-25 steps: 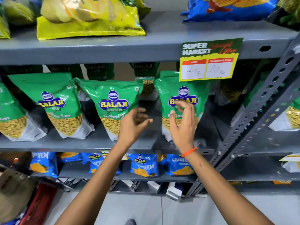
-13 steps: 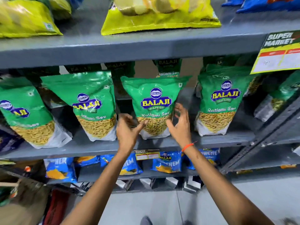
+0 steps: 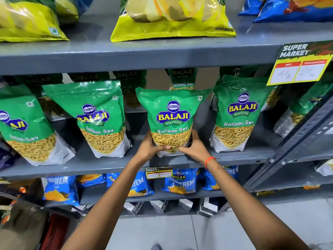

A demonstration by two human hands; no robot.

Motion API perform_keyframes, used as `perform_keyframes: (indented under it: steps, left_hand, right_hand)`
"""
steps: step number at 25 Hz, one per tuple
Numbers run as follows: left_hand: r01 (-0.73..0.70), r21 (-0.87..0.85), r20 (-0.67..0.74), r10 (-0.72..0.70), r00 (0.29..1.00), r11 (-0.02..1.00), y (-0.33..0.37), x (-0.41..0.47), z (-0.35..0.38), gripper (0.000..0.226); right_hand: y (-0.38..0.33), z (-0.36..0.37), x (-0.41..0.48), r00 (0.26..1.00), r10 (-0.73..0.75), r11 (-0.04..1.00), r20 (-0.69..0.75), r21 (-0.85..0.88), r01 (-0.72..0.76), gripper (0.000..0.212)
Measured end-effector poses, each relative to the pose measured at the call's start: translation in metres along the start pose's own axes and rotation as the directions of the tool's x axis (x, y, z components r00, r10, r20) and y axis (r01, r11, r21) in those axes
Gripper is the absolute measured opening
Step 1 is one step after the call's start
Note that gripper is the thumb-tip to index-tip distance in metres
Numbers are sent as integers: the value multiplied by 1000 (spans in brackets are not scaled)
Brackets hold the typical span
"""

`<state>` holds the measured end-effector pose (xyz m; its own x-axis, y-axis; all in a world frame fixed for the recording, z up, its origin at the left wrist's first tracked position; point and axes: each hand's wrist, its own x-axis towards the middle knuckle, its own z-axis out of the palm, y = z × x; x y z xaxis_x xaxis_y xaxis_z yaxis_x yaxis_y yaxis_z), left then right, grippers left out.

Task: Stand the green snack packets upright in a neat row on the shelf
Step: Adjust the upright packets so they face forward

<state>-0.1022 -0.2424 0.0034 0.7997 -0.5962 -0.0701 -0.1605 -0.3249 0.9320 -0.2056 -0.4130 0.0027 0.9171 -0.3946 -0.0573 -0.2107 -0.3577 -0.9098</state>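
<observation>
- The far-left packet [image 3: 23, 127] on the shelf [image 3: 108, 166] leans left with its base kicked out to the right; it looks the least tidy of the front row.
- The second packet [image 3: 100, 120] also tilts left, apart from its neighbours on both sides.
- The left hand [image 3: 150, 147] was open and just short of the middle packet [image 3: 172, 120] half a second ago; now it presses that packet's lower left side, thumb across the front.
- The middle packet stands near upright at the front lip of the shelf, so I judge this one is being squared, with the leaning two left to do.
- The right hand [image 3: 195, 148], orange band at the wrist, has closed likewise on the lower right side.
- The right packet [image 3: 237, 114] stands fairly straight, with a clear gap between it and the held one.
- Room overhead is tight: packet tops sit just under the upper shelf, and the price card [image 3: 301, 64] hangs down at the right.
</observation>
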Motion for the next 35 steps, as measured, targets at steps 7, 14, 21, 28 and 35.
perform_keyframes:
  steps: [7,14,21,28,35]
  left_hand:
    - [-174,164,-519,235,822,971,32,-53,-25,75]
    - [-198,330,-744,383,548,923,-6,-68,-112,58]
    - [-70,-26,-335,58,941,997,-79,-46,-185,94]
    - [-44,-82,-230,24,973,996,-78,-47,-186,80]
    - [-78,-26,-437,59,898,997,-52,-64,-184,87]
  right_hand:
    - [-66,33,-34,643,-515,849,-566,-238,471,66]
    - [-123,131,-22,613,-657,745,-439,-254,616,48]
    - [-96,195,22,989,-117,993,-87,-26,115,71]
    - [-84,200,24,998,-55,998,26,-15,55,61]
    - [-107,206,2,848,-286,956,-446,-74,284,73]
